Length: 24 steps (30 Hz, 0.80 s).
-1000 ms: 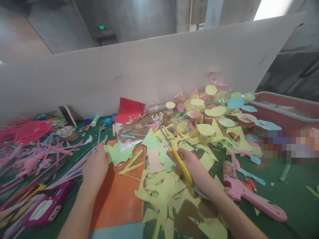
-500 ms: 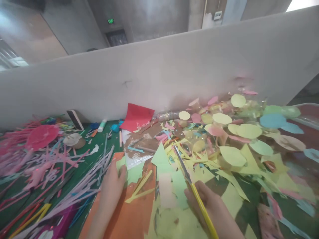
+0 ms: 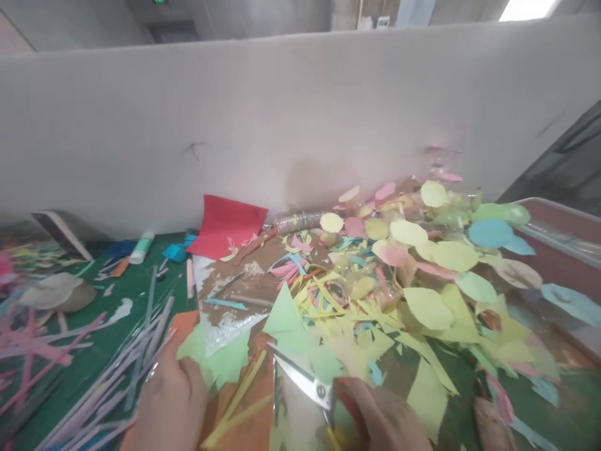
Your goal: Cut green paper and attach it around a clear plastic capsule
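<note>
My right hand (image 3: 382, 416) is closed around the handles of a pair of scissors (image 3: 303, 381). Their metal blades point up and left, over pale paper pieces. At lower left, my left hand (image 3: 171, 401) pinches the left edge of a light green sheet of paper (image 3: 225, 360) between thumb and fingers. Beneath that sheet lies an orange sheet (image 3: 253, 398) with yellow paper strips (image 3: 241, 391) on it. A pointed light green piece (image 3: 284, 319) rests just beyond the scissor tips. The bottom edge of the picture cuts off part of both hands.
Paper scraps and paper-topped cups (image 3: 408, 232) crowd the right side. A red sheet (image 3: 230, 225) leans near the white partition (image 3: 235, 125). On the left are pale strips (image 3: 117, 382), a glue stick (image 3: 141, 247) and a phone-like object (image 3: 61, 235). A clear-rimmed bin (image 3: 563, 232) stands right.
The scissors have turned from nearly edge-on to showing the flat of their blades. Both hands sit lower in the picture, and the light green sheet shows more fully. The view has shifted right and down.
</note>
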Each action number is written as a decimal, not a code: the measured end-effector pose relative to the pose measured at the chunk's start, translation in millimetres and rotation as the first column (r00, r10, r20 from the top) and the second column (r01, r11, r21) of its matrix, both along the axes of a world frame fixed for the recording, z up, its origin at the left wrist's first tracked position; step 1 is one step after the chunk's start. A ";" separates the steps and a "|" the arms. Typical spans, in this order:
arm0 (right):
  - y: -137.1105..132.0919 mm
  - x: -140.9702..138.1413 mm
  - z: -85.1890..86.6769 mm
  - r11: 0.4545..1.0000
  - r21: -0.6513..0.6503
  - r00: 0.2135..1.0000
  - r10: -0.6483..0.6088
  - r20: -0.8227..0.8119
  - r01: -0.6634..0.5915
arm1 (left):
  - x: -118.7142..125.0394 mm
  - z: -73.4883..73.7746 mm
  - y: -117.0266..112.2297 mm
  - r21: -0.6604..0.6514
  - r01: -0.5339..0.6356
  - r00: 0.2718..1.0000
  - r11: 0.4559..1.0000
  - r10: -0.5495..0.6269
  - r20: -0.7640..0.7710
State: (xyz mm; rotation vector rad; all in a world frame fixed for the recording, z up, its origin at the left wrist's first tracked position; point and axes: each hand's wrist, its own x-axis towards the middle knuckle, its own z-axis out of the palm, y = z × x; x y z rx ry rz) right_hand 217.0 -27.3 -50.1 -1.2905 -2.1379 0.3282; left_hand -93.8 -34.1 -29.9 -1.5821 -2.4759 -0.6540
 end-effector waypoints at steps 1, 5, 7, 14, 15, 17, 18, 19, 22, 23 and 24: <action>-1.8 -1.7 2.0 1.000 0.005 1.000 -0.003 0.022 0.003 | 1.4 2.7 -0.9 -0.032 0.018 1.000 0.999 -0.018 -0.025; -8.1 -7.4 16.5 0.999 0.016 0.995 -0.041 0.095 0.040 | 8.7 14.4 -1.5 -0.192 0.090 0.977 0.977 -0.124 -0.176; -8.5 -7.5 24.8 0.999 0.043 0.994 -0.032 0.108 0.028 | 11.5 17.5 -0.1 -0.211 0.061 0.971 0.976 -0.107 -0.215; -5.6 -0.6 42.0 0.987 0.125 0.976 -0.122 0.179 0.101 | 19.4 20.4 3.3 -0.136 0.104 0.995 0.985 -0.104 0.011; -6.0 -0.2 44.5 0.988 0.093 0.969 -0.142 0.204 0.125 | 21.3 21.9 2.2 -0.113 0.098 0.995 0.989 -0.094 0.045; -7.8 0.2 49.7 0.982 0.009 0.952 -0.183 0.246 0.186 | 25.3 25.3 -0.7 -0.082 0.090 0.990 0.993 -0.081 0.113; -9.2 0.6 51.8 0.976 -0.031 0.944 -0.198 0.266 0.214 | 27.2 26.8 -2.1 -0.075 0.087 0.987 0.993 -0.076 0.140; -11.0 1.3 53.1 0.971 -0.057 0.937 -0.208 0.281 0.233 | 28.9 27.9 -3.4 -0.071 0.085 0.985 0.994 -0.073 0.158; -19.1 6.6 51.1 0.969 -0.043 0.927 -0.218 0.307 0.242 | 31.5 28.4 -5.5 -0.085 0.072 0.988 0.994 -0.060 0.141; -22.8 9.2 48.7 0.971 -0.027 0.924 -0.219 0.313 0.239 | 31.4 27.8 -5.6 -0.095 0.071 0.990 0.993 -0.059 0.126; -26.7 12.1 45.7 0.971 -0.015 0.921 -0.221 0.320 0.239 | 31.1 27.1 -5.5 -0.105 0.073 0.992 0.992 -0.061 0.113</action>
